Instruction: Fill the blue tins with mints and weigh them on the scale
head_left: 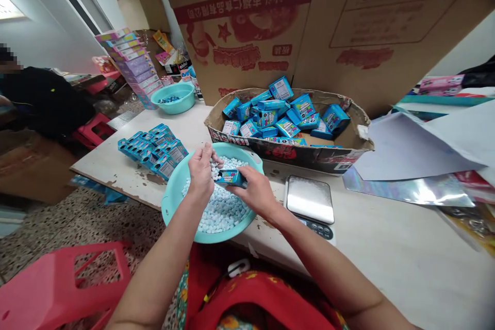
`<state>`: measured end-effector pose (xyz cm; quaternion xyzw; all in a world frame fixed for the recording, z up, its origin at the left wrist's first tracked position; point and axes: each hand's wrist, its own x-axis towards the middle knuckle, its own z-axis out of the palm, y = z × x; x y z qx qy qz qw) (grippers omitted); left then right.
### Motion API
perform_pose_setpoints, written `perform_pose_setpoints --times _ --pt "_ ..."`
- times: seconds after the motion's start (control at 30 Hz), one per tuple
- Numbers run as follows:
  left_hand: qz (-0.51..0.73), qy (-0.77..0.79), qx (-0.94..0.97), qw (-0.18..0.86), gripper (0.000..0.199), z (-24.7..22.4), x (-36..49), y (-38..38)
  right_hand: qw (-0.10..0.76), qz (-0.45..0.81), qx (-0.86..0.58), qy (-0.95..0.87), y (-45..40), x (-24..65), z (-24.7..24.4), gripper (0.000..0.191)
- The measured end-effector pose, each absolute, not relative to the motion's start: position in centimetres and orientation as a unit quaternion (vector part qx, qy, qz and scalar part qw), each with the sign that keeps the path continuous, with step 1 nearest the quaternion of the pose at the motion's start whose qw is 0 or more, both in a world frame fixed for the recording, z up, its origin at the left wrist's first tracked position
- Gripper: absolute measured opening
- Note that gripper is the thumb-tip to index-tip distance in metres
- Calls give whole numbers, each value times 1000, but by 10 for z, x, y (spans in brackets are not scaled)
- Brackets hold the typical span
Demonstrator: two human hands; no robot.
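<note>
Over a turquoise basin (169, 203) of small white and pale-blue candies (222, 211), my right hand (258, 189) grips a small blue candy box (229, 176) lying on its side. Its dark open end faces left. My left hand (201, 171) is curled at that end with several white candies (215, 169) in its fingers. Left of the basin, more blue boxes (152, 147) stand in a tight group on the table. Behind it, a low cut-down carton (328, 157) holds a heap of blue boxes (288, 126).
A digital scale (310, 201) sits right of the basin. Paper sheets (417, 149) lie farther right. Behind the carton rises a large cardboard panel (251, 26). A second turquoise bowl (174, 105) stands at the back left. A red stool (65, 283) and a seated person (42, 98) are on the left.
</note>
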<state>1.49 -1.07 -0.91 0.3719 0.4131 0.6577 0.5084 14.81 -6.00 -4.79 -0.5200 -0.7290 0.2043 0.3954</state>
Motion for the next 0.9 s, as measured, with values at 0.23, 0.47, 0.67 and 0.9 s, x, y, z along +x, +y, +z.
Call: perform_pose_setpoints --times 0.23,0.47,0.67,0.9 --pt "656 407 351 530 41 -3 22 -13 390 216 -527 -724 -61 154 -46 25" --pt "658 424 363 505 41 2 29 -15 415 260 -507 -709 -63 151 -46 27" --pt "662 432 369 490 38 0 29 -14 438 246 -513 -695 -62 155 -47 28" --pt "671 411 360 502 39 -1 32 -13 441 269 -516 -683 -63 156 -51 30"
